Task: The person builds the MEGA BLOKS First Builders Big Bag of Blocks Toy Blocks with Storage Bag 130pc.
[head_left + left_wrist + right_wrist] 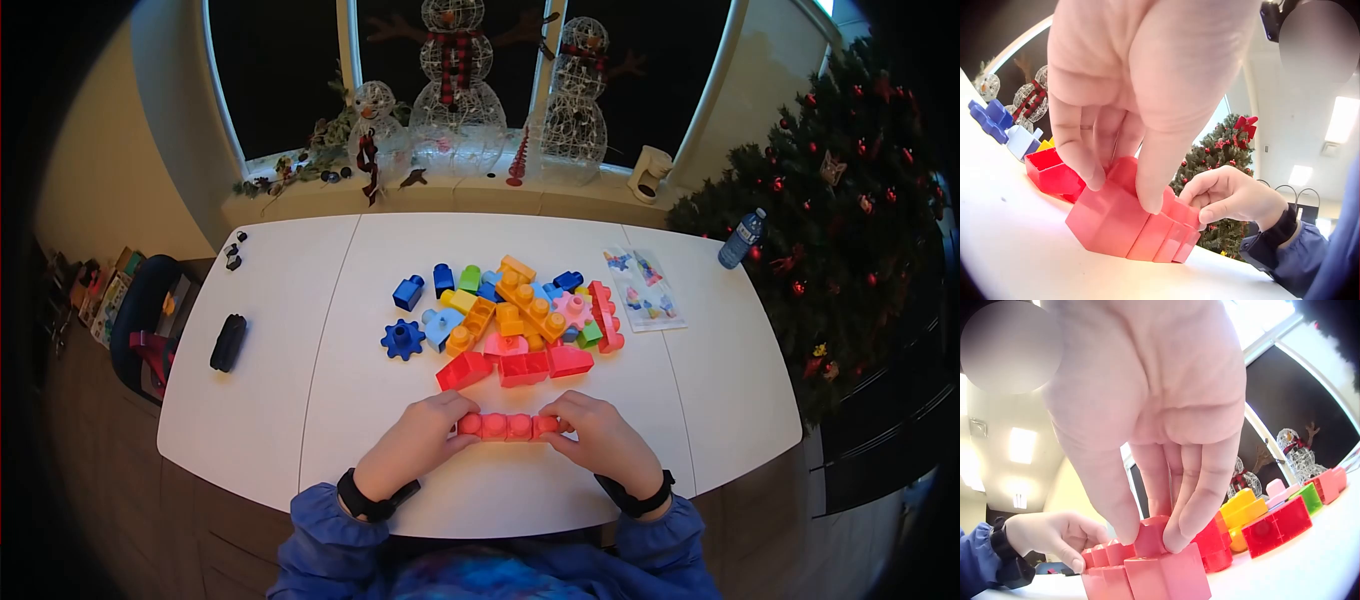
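A short row of coral-red toy building blocks point(507, 427) with rounded studs stands on the table near its front edge. My left hand point(425, 435) pinches the left end block between thumb and fingers, and my right hand point(600, 435) pinches the right end block the same way. In the left wrist view the blocks point(1110, 215) line up side by side with thin seams between them. Thumb and fingertips of the right hand point(1166, 394) sit around one stud in the right wrist view. Just beyond the row lie a red block point(465, 371) and other red blocks point(523, 370).
Behind them is a pile of mixed blocks with yellow bricks point(530, 305), a dark blue gear piece point(402, 340) and a pink gear piece point(574, 309). A picture sheet point(645, 290) and water bottle point(742, 239) are at the right, a black case point(228, 343) at the left.
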{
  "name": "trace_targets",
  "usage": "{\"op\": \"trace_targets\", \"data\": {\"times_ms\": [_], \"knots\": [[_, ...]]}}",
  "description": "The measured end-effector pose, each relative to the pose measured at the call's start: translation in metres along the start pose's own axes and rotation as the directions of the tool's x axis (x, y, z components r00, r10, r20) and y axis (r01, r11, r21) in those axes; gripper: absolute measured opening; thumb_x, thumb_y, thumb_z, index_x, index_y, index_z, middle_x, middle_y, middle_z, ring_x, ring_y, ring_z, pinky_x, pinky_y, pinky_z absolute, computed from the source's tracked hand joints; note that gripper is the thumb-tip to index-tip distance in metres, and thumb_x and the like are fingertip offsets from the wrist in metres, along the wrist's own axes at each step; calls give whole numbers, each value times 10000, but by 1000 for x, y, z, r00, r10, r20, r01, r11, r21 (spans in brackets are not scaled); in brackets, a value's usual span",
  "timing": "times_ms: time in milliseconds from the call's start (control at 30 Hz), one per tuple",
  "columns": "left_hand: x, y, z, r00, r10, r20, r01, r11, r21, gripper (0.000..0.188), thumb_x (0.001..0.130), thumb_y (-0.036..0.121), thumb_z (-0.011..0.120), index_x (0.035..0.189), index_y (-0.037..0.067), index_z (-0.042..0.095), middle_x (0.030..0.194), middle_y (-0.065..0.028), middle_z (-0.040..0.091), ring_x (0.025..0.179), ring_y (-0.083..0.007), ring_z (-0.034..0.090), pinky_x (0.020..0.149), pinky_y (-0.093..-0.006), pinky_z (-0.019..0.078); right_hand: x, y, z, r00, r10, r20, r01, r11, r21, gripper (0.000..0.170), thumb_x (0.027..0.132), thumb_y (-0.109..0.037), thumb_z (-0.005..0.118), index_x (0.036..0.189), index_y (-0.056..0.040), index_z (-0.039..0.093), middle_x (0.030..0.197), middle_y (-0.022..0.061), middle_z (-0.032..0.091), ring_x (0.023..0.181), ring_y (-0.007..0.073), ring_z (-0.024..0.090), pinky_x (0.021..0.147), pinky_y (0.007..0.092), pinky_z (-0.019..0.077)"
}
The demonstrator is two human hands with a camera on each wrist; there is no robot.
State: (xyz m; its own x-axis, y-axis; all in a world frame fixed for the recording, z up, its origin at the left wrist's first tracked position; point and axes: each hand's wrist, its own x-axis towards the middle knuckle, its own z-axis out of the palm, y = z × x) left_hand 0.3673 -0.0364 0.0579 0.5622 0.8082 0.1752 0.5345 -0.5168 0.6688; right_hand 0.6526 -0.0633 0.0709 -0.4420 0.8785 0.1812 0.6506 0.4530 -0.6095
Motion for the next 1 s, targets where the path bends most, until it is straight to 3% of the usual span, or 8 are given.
{"op": "trace_targets", "data": {"times_ms": [333,400,533,633,733,933,1000], "knots": [[1,-3,8,999,25,-35,-26,1000,-13,337,841,142,833,1123,31,683,1031,-160,702,912,-349,684,803,-395,565,1,2,1,1000,11,-14,-12,1000,-17,286,855,-86,811,1115,-32,702,1022,121,688,797,239,718,723,335,587],[2,1,2,996,39,-81,-39,999,-6,360,850,176,841,1139,28,686,1057,-160,701,928,-346,683,810,-394,566,0,-1,-4,999,-9,-40,9,1000,-17,307,855,-104,823,1128,-34,702,1065,123,697,810,238,715,726,332,587],[14,-2,-16,969,19,-246,-4,998,63,414,863,242,851,1162,9,685,1087,-160,696,945,-342,678,817,-396,567,-1,-10,-20,989,92,-114,-91,996,12,319,889,-191,811,1138,-37,686,1134,127,697,855,287,723,762,370,587],[29,-17,-20,964,64,-260,-10,979,204,416,863,238,845,1162,-2,684,1073,-166,696,932,-338,682,802,-402,570,-2,-9,-20,991,69,-116,-68,998,16,314,895,-196,812,1137,-40,688,1155,126,702,853,274,727,756,368,588],[38,-39,-12,991,-30,-134,63,966,250,421,847,217,845,1166,-8,685,1066,-169,696,950,-332,682,803,-400,566,-2,-11,-15,992,29,-122,-24,999,44,303,894,-187,811,1130,-41,690,1155,128,704,852,273,726,759,369,586],[46,-34,-13,986,-157,-60,168,946,277,412,790,176,854,1138,23,695,1067,-152,694,1002,-326,672,804,-396,567,-1,-13,-12,984,6,-178,-5,1000,2,339,893,-181,814,1171,-32,687,1180,138,706,893,278,723,798,384,576],[39,-14,-19,985,-22,-169,79,939,335,404,773,151,856,1124,37,693,1078,-134,688,996,-320,677,788,-397,572,1,-15,-11,971,-20,-239,9,999,-45,397,890,-196,822,1221,-30,678,1179,146,708,909,283,720,811,389,572]]}}
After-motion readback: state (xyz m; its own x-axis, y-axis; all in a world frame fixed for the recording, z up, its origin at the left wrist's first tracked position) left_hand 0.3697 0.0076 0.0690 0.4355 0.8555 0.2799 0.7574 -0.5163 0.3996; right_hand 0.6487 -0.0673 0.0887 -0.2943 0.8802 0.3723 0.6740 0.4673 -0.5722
